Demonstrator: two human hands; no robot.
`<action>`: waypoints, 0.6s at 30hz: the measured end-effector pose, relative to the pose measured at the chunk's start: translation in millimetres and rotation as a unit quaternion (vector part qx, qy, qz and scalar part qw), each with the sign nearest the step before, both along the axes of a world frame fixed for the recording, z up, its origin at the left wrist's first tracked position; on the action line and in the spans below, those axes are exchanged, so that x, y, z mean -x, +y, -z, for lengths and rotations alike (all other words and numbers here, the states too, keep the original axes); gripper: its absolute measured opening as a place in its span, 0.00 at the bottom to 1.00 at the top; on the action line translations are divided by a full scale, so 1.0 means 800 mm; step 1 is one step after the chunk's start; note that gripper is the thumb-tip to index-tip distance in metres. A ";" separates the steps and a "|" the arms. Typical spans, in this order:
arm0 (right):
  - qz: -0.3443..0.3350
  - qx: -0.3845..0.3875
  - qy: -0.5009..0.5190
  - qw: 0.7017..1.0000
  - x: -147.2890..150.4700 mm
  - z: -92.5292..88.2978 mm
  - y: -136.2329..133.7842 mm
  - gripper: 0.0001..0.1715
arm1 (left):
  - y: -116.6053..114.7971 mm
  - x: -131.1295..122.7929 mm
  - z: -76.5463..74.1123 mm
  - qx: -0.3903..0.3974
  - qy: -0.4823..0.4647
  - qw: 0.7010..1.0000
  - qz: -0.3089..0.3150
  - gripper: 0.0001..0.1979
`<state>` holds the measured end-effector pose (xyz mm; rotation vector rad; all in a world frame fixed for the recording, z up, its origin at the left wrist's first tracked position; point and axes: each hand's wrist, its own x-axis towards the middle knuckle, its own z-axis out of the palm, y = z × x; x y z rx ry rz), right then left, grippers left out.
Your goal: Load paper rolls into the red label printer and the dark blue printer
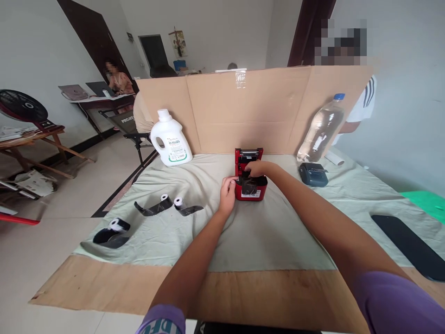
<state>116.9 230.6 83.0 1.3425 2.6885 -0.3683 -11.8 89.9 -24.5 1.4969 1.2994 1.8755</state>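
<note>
A small red printer (251, 196) stands on the cloth with its lid raised and black parts inside. Against its left side rests my left hand (227, 194), fingers closed on the edge of the body. My right hand (256, 169) reaches in over the open compartment with curled fingers; what the fingertips hold there is hidden. From the compartment a black paper strip (249, 186) hangs over the printer's front wall, above a white label.
Black paper rolls (120, 225) lie partly unrolled at left. A white jug (171, 141) and a water bottle (321, 130) stand before a cardboard screen (243, 111). At right are a dark small device (313, 175), a white tube (334, 157) and a black phone (410, 243). Other people sit beyond.
</note>
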 end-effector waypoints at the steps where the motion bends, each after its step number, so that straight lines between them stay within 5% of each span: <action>1: 0.011 -0.006 -0.011 1.000 0.006 0.000 0.002 0.18 | 0.000 0.000 0.000 -0.002 0.000 1.000 0.002 0.18; 6: 0.074 -0.052 -0.025 0.996 0.016 0.007 -0.008 0.19 | 0.003 0.001 0.002 -0.013 0.001 1.000 0.003 0.18; 18: 0.101 -0.061 -0.011 0.993 0.016 0.002 -0.022 0.14 | 0.005 0.003 0.004 -0.019 0.007 1.000 0.008 0.19</action>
